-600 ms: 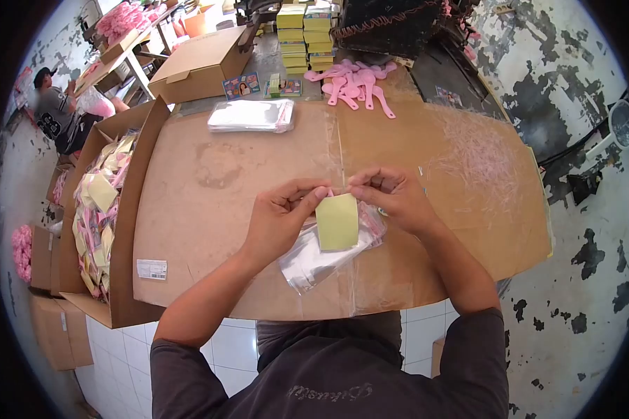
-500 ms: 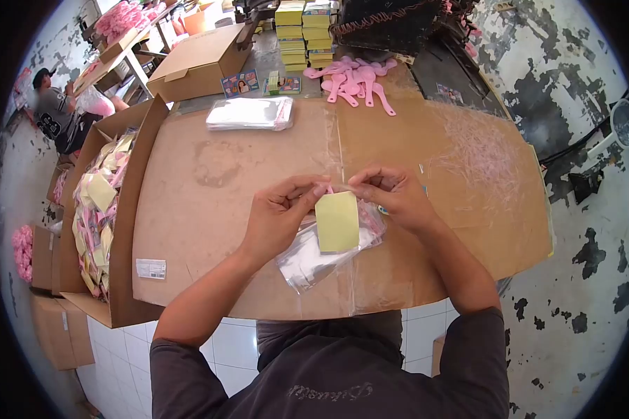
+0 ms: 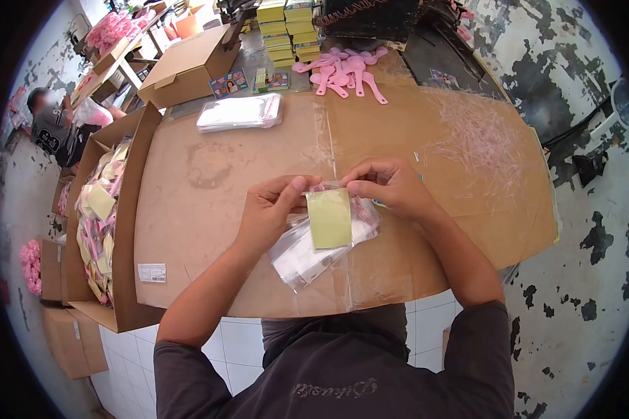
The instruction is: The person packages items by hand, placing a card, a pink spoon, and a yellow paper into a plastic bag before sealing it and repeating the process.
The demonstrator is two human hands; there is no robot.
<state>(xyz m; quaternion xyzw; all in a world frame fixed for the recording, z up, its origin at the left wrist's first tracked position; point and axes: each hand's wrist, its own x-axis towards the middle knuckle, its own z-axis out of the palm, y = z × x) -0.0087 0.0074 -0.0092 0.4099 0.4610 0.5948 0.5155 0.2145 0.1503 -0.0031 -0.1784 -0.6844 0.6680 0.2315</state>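
A pale yellow card (image 3: pixel 330 222) hangs upright between my hands, with clear plastic film showing at its top edge. My left hand (image 3: pixel 274 211) pinches the film's upper left corner, thumb against fingertips. At the upper right corner, my right hand (image 3: pixel 390 187) also pinches the film between thumb and index finger. Something pink shows behind the card's top, partly hidden. Under the card lies a loose stack of clear plastic bags (image 3: pixel 297 260), touching the cardboard table cover.
On the left stands an open carton (image 3: pixel 129 251) of packed pink and yellow pieces. Farther back are a stack of clear bags (image 3: pixel 239 113), pink spoon-shaped pieces (image 3: pixel 356 73), yellow card stacks (image 3: pixel 278 40) and a closed box (image 3: pixel 189 66). Thin plastic strips (image 3: pixel 479 136) lie at right. Another person (image 3: pixel 52 126) sits far left.
The view has shifted slightly. My left hand has moved its thumb up along the film's top edge, and clear film now shows more plainly above the card. Both hands keep their pinch.
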